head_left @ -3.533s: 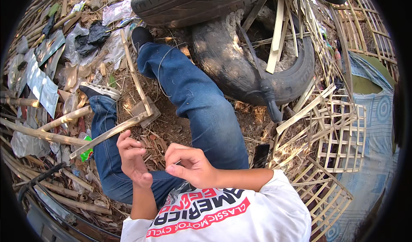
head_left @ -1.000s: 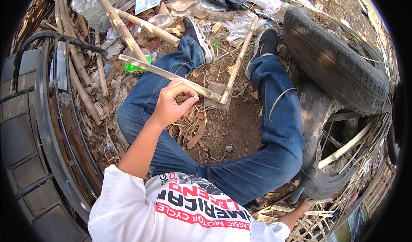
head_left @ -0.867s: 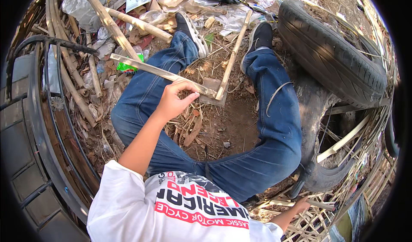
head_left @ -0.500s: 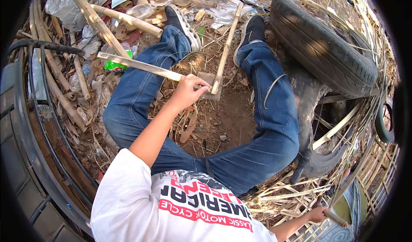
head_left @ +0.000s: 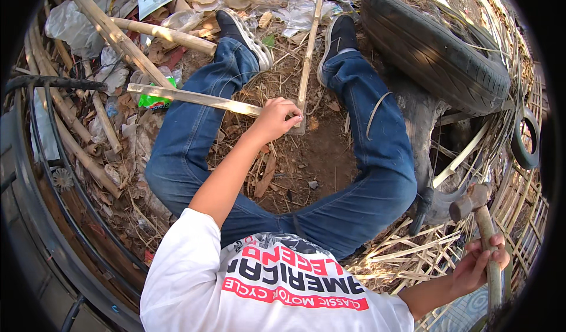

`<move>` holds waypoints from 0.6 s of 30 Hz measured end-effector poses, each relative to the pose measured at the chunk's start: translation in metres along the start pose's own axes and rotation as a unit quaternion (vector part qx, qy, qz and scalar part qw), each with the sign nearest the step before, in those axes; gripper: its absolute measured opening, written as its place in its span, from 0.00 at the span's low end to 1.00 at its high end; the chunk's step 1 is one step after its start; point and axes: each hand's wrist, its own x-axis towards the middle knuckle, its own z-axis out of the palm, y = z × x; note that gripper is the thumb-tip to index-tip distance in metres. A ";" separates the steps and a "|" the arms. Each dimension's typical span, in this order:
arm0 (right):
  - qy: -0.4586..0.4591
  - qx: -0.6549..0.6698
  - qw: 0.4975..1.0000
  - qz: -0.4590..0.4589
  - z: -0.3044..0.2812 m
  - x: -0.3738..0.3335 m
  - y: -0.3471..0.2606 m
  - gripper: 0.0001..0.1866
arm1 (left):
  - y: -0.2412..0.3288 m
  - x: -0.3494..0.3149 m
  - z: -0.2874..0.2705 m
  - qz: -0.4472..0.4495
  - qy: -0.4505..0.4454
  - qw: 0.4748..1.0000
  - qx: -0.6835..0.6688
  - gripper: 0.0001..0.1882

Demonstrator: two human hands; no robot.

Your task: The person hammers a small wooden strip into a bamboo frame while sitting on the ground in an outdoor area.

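While our right hand (head_left: 479, 266) grasps a brown-headed, wooden-handled hammer (head_left: 486, 226), our left hand (head_left: 276, 120) pinches, on what we cannot tell, beside two long, pale wooden strips (head_left: 197, 98).

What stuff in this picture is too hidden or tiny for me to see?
All in the head view:
Whatever the left hand may be pinching: too small to tell.
The left stick: its end nearest the body is hidden by that hand.
The flat block: mostly covered by that hand.
The hammer: right hand covers part; its handle's bottom fades into the dark edge.
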 end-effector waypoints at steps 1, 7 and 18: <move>-0.005 0.040 0.999 0.010 0.020 -0.004 0.002 0.11 | 0.002 0.003 0.002 0.018 0.001 1.000 -0.003 0.08; -0.041 0.147 0.988 0.036 0.099 -0.016 0.009 0.15 | -0.006 0.009 0.007 0.072 -0.028 0.997 0.016 0.07; 0.000 0.091 0.993 0.076 0.113 -0.016 0.031 0.17 | -0.009 0.016 -0.005 0.107 -0.072 0.991 0.044 0.06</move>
